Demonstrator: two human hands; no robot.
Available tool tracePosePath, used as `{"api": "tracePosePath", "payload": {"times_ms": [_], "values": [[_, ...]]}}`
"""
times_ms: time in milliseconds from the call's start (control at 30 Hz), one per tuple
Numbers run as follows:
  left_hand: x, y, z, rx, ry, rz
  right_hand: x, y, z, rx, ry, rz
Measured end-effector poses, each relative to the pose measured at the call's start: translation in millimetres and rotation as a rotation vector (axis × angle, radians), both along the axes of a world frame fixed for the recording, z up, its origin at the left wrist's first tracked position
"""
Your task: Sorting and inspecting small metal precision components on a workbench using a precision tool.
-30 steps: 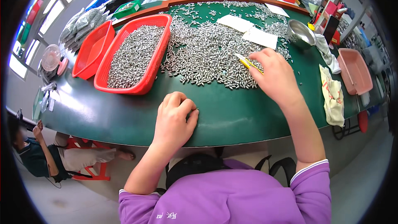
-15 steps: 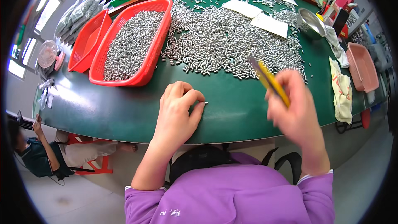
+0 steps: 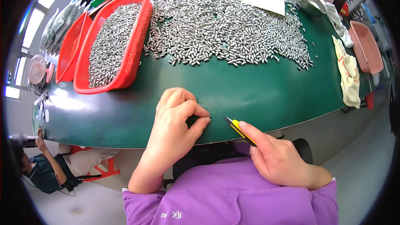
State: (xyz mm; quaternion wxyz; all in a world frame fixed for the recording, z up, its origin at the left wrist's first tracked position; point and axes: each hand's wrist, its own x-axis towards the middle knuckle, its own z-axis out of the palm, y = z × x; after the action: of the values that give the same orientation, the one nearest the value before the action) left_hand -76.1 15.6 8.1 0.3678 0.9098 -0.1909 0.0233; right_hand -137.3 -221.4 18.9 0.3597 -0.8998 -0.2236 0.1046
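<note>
My left hand (image 3: pixel 175 118) rests near the front edge of the green table (image 3: pixel 246 87), thumb and forefinger pinched together. A tiny tip of a small silver metal piece (image 3: pixel 209 117) shows at the fingertips; the rest of it is hidden. My right hand (image 3: pixel 281 158) grips a yellow and black utility knife (image 3: pixel 237 128), forefinger laid along its top. The blade points up and left toward the pinched fingers, a short gap away from them. Beyond both hands spreads a large pile of small silver metal pieces (image 3: pixel 221 29).
A red basket (image 3: pixel 141 37) full of similar pieces stands left, beside another red basket (image 3: pixel 66 64). White papers (image 3: pixel 264 2) lie on the pile. At right are a metal bowl (image 3: pixel 309 2), a yellowish cloth (image 3: pixel 348 75) and a pink bin (image 3: pixel 366 50). Another person (image 3: pixel 48 173) sits at far left.
My right hand has come down and toward me, and the knife now points at the left fingers instead of the pile. The left hand keeps its pinch. The view has shifted slightly.
</note>
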Motion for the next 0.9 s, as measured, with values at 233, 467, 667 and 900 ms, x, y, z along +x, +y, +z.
{"api": "tracePosePath", "payload": {"times_ms": [233, 467, 667, 900], "values": [[-1.7, -0.4, -7.1, -0.021, -0.025, 0.012, -0.5, 13.4, -16.8, -0.029, -0.245, 0.017], [-2.4, 0.4, -9.1, -0.042, -0.059, 0.014, -0.5, 15.4, -15.6, -0.046, -0.234, 0.019], [-1.2, 1.1, -9.6, -0.034, -0.075, -0.003, 1.4, 14.7, -18.5, 0.012, -0.191, 0.038], [1.4, -0.1, -8.4, -0.045, -0.074, -0.022, 8.8, 12.9, -18.8, 0.121, -0.148, 0.053]]}}
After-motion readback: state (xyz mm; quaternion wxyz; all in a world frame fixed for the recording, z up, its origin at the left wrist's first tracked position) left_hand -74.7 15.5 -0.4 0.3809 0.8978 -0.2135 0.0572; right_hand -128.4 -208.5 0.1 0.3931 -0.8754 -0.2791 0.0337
